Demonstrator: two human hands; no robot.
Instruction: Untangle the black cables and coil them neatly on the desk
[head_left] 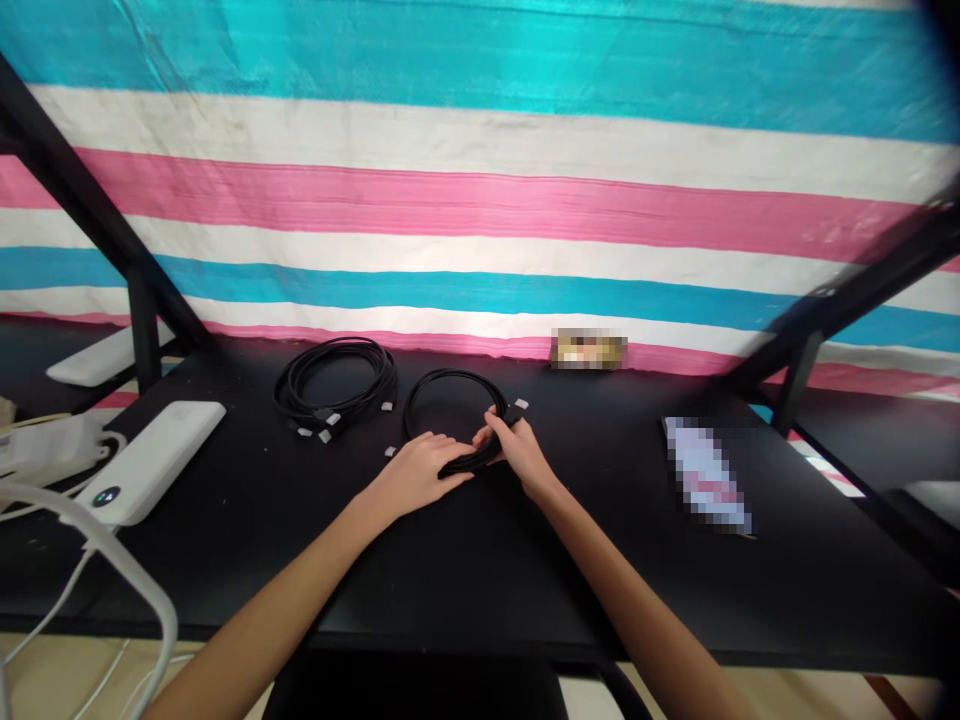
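Observation:
A coiled black cable [454, 395] lies on the black table [480, 570] in front of me. My left hand [416, 470] rests on the coil's near edge, fingers pressed down on the bundled strands. My right hand [517, 445] pinches the same bundle from the right, near the cable's silver plug [520, 404]. A second coil of black cables [335, 385] with several silver plugs lies just to the left, untouched.
A white power bank [154, 458] and white chargers with white cords [52, 445] sit at the left. A blurred flat object [708, 475] lies at the right, a small blurred one [589, 350] at the back. Black frame posts [142, 325] flank the table; a striped tarp hangs behind.

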